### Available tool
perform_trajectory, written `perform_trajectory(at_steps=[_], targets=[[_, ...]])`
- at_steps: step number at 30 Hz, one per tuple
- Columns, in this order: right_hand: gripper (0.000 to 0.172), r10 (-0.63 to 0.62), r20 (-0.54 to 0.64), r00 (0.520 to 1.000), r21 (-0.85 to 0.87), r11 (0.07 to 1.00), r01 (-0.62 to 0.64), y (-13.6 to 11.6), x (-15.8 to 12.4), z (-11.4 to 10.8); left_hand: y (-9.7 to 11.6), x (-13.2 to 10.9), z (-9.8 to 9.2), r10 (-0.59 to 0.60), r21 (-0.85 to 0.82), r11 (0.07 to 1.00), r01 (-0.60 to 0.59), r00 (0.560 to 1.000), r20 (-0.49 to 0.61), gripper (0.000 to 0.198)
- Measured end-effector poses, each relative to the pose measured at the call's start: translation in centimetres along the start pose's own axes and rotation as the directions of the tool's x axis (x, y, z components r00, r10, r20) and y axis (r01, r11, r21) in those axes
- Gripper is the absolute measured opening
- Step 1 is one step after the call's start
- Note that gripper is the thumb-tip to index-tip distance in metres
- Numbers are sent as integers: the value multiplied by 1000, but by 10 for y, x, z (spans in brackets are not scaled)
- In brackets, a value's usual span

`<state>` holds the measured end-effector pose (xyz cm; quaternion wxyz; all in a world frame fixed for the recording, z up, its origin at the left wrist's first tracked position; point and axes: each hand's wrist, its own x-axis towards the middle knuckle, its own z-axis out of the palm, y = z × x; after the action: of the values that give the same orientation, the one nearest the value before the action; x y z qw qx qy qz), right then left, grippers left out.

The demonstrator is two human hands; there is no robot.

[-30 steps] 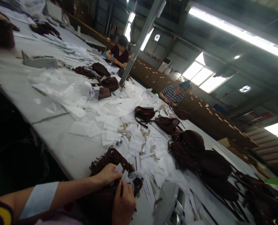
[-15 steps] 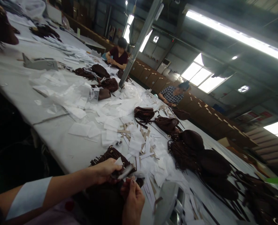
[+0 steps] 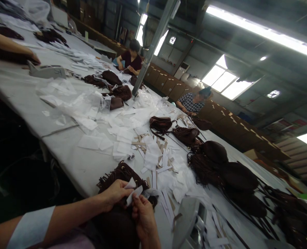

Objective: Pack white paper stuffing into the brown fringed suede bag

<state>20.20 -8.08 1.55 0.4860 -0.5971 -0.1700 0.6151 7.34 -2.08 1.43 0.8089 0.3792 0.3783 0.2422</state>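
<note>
Table [image 3: 67,152]: long and white, with loose papers [image 3: 152,152] across its middle.
Row of bags [image 3: 215,152]: dark brown, lying to the right of the papers.
Near bag [image 3: 123,173]: brown with fringe (it has a gold ring, too), by the table's near edge, under both hands.
Grey tool [image 3: 188,221]: on the table, right of the hands.
Left hand [image 3: 117,193]: pinching a white slip [image 3: 130,184].
Right hand [image 3: 144,214]: pinching white paper [image 3: 135,195] just beside it; I can't tell if they join.
</note>
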Motion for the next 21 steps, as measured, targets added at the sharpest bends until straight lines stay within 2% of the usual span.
perform_trajectory(at_steps=[4, 7, 10, 12, 14, 17, 19, 21], targets=[[42, -32, 4, 999, -78, 996, 32, 5, 5, -1, 2, -8, 2, 72, 102, 992, -74, 997, 19, 50], [39, -65, 22, 998, -122, 990, 67, 7, 8, 1, 4, -15, -2, 91, 170, 981, -98, 995, 50, 46], [41, -55, 80, 995, -126, 990, 65, 6, 9, 2, -1, -17, -7, 95, 164, 981, -101, 994, 44, 45], [45, 4, 117, 993, -60, 998, 3, 5, 9, 2, -7, -16, -8, 98, 131, 986, -99, 995, 13, 42], [48, 107, 153, 982, 20, 994, -111, 4, 10, 2, -13, -16, -8, 71, 103, 992, -69, 997, -22, 40], [50, 241, 135, 961, 34, 968, -248, 5, 15, 5, -18, -17, -7, 21, 73, 997, -19, 1000, -23, 38], [50, 262, 71, 963, 7, 965, -263, 9, 21, 8, -18, -19, -7, -3, 66, 998, 5, 1000, -22, 38], [48, 211, 7, 978, -14, 977, -211, 13, 27, 13, -16, -21, -8, -31, 76, 997, 33, 999, -32, 38]])
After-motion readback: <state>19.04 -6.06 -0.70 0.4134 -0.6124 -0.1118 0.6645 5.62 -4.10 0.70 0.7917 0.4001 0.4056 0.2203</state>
